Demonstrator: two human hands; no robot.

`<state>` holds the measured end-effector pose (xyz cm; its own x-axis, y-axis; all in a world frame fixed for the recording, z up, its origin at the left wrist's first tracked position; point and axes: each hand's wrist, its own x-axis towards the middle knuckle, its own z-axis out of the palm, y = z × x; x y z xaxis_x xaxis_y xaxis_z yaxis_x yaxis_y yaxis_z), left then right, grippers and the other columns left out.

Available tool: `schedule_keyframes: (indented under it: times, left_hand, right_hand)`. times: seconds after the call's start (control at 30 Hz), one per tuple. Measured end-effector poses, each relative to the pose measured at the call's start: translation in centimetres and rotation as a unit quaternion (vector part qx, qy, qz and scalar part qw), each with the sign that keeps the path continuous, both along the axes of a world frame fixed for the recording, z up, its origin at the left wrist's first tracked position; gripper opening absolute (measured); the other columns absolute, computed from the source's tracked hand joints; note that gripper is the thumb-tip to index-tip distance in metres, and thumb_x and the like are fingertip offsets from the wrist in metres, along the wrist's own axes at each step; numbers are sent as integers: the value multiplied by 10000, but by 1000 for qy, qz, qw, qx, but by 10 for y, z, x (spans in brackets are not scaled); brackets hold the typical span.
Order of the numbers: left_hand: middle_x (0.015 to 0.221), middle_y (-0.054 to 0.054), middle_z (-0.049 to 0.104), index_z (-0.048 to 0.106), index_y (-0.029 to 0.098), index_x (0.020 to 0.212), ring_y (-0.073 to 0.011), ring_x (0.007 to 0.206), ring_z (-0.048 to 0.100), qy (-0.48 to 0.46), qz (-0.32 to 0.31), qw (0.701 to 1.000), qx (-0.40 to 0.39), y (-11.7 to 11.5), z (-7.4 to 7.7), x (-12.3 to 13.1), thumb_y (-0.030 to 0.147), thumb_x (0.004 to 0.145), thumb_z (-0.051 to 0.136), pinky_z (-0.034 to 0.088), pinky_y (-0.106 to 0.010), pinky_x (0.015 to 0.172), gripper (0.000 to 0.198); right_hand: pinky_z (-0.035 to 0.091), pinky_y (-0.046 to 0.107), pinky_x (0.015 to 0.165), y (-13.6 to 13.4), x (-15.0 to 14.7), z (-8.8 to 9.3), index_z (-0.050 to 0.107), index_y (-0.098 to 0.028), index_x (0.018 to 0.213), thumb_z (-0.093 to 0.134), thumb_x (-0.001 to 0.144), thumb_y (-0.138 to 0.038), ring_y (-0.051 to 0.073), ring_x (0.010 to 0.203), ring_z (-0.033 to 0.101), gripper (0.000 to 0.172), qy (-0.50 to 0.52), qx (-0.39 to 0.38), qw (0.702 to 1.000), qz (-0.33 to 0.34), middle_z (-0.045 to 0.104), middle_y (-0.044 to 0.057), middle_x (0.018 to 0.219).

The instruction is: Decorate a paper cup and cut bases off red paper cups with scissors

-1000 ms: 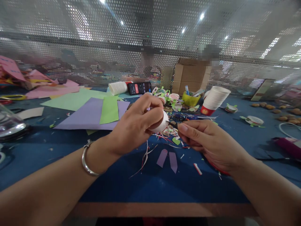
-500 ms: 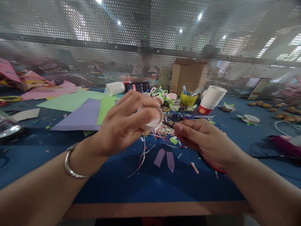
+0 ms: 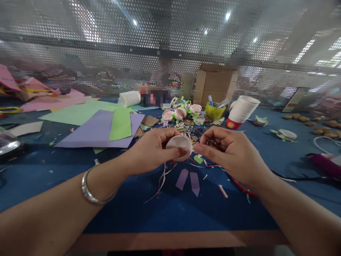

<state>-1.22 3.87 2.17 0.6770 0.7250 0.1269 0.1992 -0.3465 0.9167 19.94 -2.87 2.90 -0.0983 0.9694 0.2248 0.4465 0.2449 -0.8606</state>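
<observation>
A round white paper cup bottom (image 3: pixel 176 143) is pinched between the thumb and fingers of my left hand (image 3: pixel 150 151), above the scraps in the middle. Just right of it, my right hand (image 3: pixel 229 153) is closed on a thin dark tool (image 3: pixel 210 140), mostly covered by the fingers; its kind is hard to make out. The right fingertips are close to the disc's right edge. Two purple paper strips (image 3: pixel 182 179) lie on the blue table below the hands.
Purple and green sheets (image 3: pixel 93 129) lie at the left. Small paper turtles (image 3: pixel 179 113) are heaped behind the hands, near a yellow bowl (image 3: pixel 214 112), stacked paper cups (image 3: pixel 242 110) and a cardboard box (image 3: pixel 213 85). Walnut-like pieces (image 3: pixel 303 118) are at the right.
My left hand has lowered and turned the white disc, so more of its flat face shows. My right hand has tilted, with its fingers raised and nearer the disc.
</observation>
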Motion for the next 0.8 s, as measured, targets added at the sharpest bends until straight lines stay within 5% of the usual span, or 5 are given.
schedule_keyframes:
  times: [0.23,0.47,0.6,0.8]
  left_hand:
    - [785,-3,692,684,205,981,-119,617,628,6,-54,996,-75,-9,0,3,385,849,721,493,-206,513,226]
    - [742,4,679,687,194,886,-100,608,614,-24,-102,982,-160,-11,5,2,286,836,738,510,-184,530,116]
    - [770,-20,717,717,178,898,-116,645,647,-66,-56,980,-179,-14,4,5,261,818,758,521,-197,551,123]
    - [782,-37,739,724,157,843,-127,675,666,-125,16,976,-178,-9,1,5,254,821,748,519,-214,576,102]
  right_hand:
    - [371,245,542,1,-2,-2,677,-184,817,731,870,-466,119,628,497,292,14,-7,999,41,609,-8,717]
    - [277,224,484,-3,-3,2,662,-177,786,750,865,-426,83,575,392,276,113,-76,986,92,523,-39,678]
    - [320,226,524,-2,-1,3,640,-177,797,710,895,-478,88,608,419,324,97,-63,989,86,535,-27,707]
    - [223,253,462,-2,2,4,636,-183,793,542,967,-596,79,519,285,459,1,14,999,32,378,-55,602]
